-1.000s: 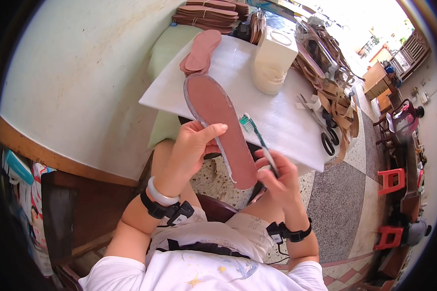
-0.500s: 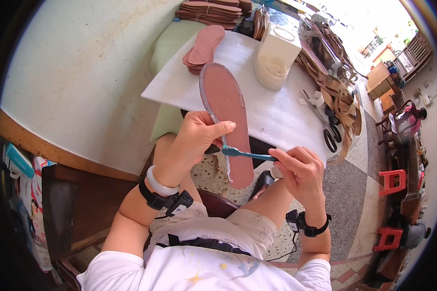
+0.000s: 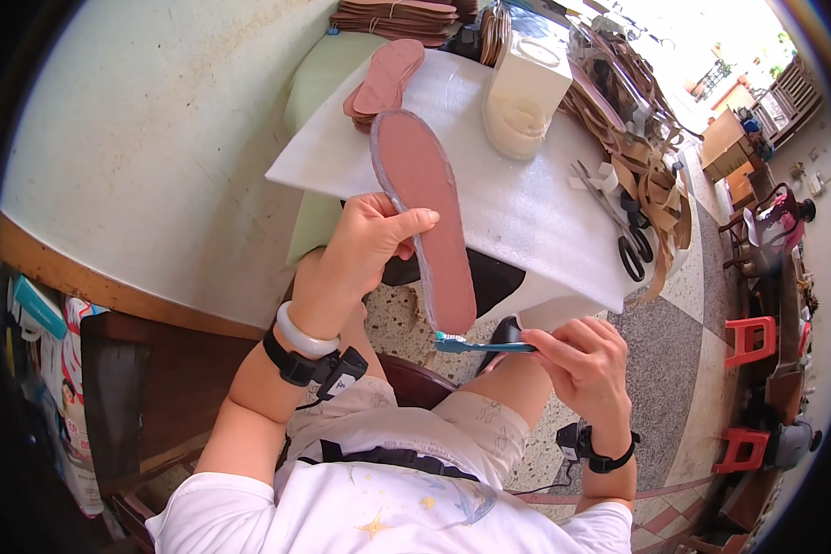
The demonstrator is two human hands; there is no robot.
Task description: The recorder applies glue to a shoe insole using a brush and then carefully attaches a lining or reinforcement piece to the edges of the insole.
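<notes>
My left hand (image 3: 376,238) pinches a long reddish-brown insole (image 3: 425,189) by its left edge, thumb across its face. A thin pale coating runs along the insole's rim. My right hand (image 3: 580,358) is closed round the handle of a blue toothbrush (image 3: 485,347). The brush head, with white and teal bristles up, is at the insole's lower end, close to or touching its edge. Behind the insole, a small stack of similar insoles (image 3: 388,78) lies on the white-covered table (image 3: 342,138).
A white plastic container (image 3: 526,97) with a cut-open side stands on the table. To its right lie black-handled scissors (image 3: 630,235) among brown strips (image 3: 665,198). Bundled brown pieces (image 3: 392,20) are piled at the back. Red stools (image 3: 750,340) stand at the far right.
The toothbrush has moved down from the insole's left edge, near my left thumb, to its lower end. The insole has shifted slightly up and left.
</notes>
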